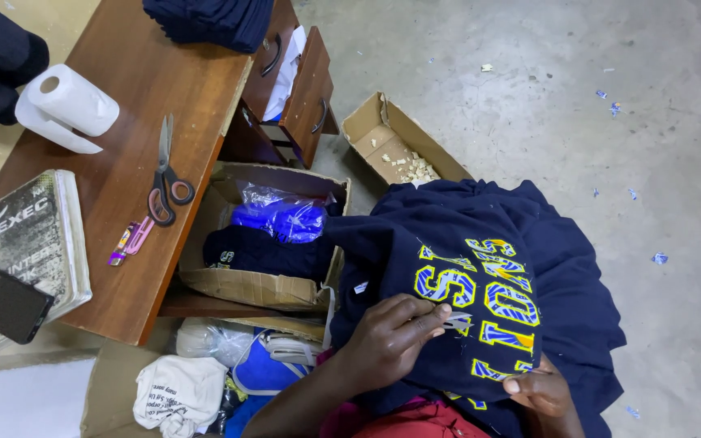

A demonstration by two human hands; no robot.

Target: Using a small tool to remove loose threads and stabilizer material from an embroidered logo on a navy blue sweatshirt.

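Trimming lettering on a navy garment

The garment (pixel 480 276) drapes over the lap at 5 o'clock; the left hand (pixel 391 341) pinches small snips (pixel 456 322) shut-fingered at the letters, the right hand (pixel 539 389) grips the cloth taut. Next cut likely needs precision.

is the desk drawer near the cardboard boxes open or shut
Open. The wooden drawer juts out from the desk at an angle, its curved handle facing away from the frame, with white paper showing in the gap behind it.
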